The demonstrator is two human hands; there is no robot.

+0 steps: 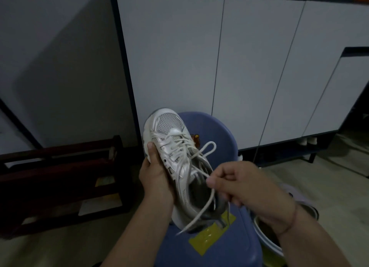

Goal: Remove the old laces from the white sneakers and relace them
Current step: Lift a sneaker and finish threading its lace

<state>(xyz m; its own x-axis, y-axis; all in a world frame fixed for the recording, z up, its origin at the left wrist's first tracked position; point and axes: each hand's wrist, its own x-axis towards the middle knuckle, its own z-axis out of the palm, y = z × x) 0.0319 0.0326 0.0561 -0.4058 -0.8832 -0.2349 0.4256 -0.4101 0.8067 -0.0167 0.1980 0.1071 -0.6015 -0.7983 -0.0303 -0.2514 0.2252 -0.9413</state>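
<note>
A white sneaker [169,139] with a mesh toe is held up over a blue plastic stool [217,139], toe pointing away from me. My left hand [154,175] grips its left side, thumb on the upper near the eyelets. A cream lace [197,210] is still threaded through the eyelets; one loop stands free to the right at the top of the tongue. My right hand [237,184] pinches a strand of the lace just beside the shoe's opening, and the loose end trails down below it.
White cabinet doors [259,67] fill the background. A dark wooden rack [60,179] stands low at the left. Yellow tape [209,238] is stuck on the stool seat. Another shoe [305,204] lies on the floor at the right, partly behind my right wrist.
</note>
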